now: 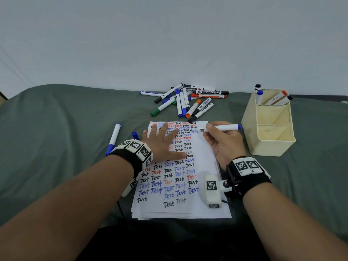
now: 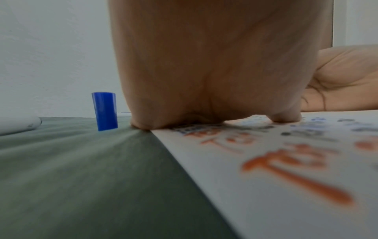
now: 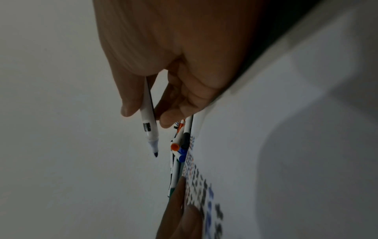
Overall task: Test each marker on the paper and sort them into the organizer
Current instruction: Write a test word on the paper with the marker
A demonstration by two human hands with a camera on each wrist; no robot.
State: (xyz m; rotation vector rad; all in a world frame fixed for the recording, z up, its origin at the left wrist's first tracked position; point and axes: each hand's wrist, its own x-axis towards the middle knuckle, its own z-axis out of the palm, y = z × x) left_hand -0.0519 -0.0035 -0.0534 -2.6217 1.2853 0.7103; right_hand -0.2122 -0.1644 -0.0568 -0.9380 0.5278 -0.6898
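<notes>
**Blue marker poised over a page full of "Test"**

The right hand pinches an uncapped blue marker between thumb and fingers, its barrel lying nearly level with the blue end pointing toward the organizer and the tip at the upper right part of the paper. In the right wrist view the tip shows dark blue, with a small black label on the white barrel too blurred to read; whether the tip touches the sheet cannot be told.

The left hand lies flat with fingers spread and straight, pressing the upper left of the paper. The sheet tops a thin stack and is covered with rows of the handwritten word "Test" in black, blue and red.

A loose blue cap stands upright on the grey-green cloth just left of the left hand. Further left lies another blue-capped marker on the cloth.

Beyond the paper sits a pile of markers with black, blue, green and orange caps; one barrel carries script that seems to read "White Board", the other printed labels are too small to read.

The cream organizer stands right of the paper, with several markers upright in its far compartment; the two nearer compartments show only their walls.

Both wrists wear black bands with white blocks printed in black-and-white square codes.
</notes>
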